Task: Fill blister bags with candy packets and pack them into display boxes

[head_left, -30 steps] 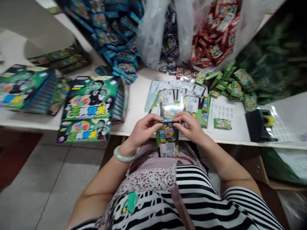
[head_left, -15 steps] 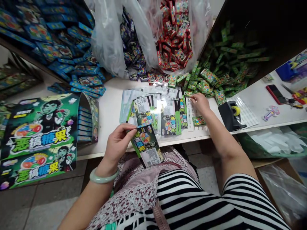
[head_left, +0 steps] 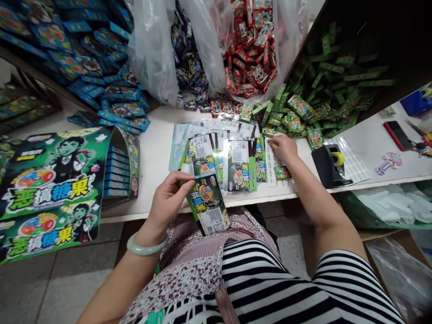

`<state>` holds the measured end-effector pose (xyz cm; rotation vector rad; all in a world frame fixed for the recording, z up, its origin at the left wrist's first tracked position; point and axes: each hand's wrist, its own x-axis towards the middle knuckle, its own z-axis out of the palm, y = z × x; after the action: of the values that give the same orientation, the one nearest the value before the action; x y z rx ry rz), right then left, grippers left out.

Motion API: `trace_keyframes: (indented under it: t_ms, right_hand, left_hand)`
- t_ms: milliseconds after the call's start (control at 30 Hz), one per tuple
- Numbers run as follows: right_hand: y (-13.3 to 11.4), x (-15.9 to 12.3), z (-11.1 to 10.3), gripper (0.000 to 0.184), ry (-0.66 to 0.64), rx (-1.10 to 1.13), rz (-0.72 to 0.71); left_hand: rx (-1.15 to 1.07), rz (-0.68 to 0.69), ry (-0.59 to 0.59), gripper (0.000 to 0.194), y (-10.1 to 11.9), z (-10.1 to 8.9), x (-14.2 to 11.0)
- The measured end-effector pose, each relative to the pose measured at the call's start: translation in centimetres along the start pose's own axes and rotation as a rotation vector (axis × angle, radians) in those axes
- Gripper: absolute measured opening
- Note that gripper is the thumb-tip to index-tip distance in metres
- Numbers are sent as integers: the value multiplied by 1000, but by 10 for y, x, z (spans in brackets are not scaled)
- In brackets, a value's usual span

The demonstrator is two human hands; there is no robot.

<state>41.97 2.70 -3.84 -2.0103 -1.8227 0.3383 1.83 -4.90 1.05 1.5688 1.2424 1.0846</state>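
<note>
My left hand (head_left: 172,195) pinches the edge of a black and green printed packet (head_left: 209,204) between thumb and fingers. The packet hangs tilted over the table's front edge, above my lap. My right hand (head_left: 284,148) is closed at the fingertips by the top of a white sheet with small printed labels (head_left: 270,168); what lies between the fingers, if anything, is hidden. Below that hand, a small green candy box (head_left: 281,172) rests on the sheet. Between my hands, several similar packets (head_left: 240,168) overlap in a fanned pile on the table.
Blue boxes (head_left: 124,110) spill out at left, beside a green display box (head_left: 54,180). Plastic bags at the back hold purple boxes (head_left: 192,67) and red boxes (head_left: 251,67). Green boxes (head_left: 297,112) pour from a carton. At right are a tape dispenser (head_left: 329,166) and a phone (head_left: 398,135).
The view has shifted slightly. Both hands stay nearly in place; the left still holds the packet and the right remains by the label sheet.
</note>
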Motion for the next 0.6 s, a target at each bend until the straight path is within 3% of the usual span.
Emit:
trace_keyframes:
  t_ms: [100, 200, 267, 333, 367, 467, 533, 600]
  right_hand:
    - [5, -5, -3, 11, 34, 194, 36]
    - [10, -6, -13, 23, 101, 570, 231]
    - [1, -10, -23, 30, 148, 761, 275]
    - [-27, -20, -34, 29, 111, 835, 142]
    - [-48, -28, -39, 26, 31, 837, 26]
    - [-124, -52, -49, 19, -347, 750, -286]
    - [-170, -64, -49, 16, -442, 690, -423]
    - [-201, -68, -44, 13, -469, 623, -484]
  left_hand:
    - [-12, 12, 6, 20, -2, 1, -1]
    - [-18, 23, -2, 23, -1, 1, -2]
    - [-24, 39, -17, 24, 1, 3, -2]
    - [-30, 56, -39, 25, 3, 6, -2]
    - [-33, 63, -51, 25, 4, 8, -2]
    - [-36, 95, -80, 25, 7, 13, -1]
    - [-32, 113, -97, 24, 9, 15, -2]
    - [-28, 113, -111, 22, 11, 15, -3]
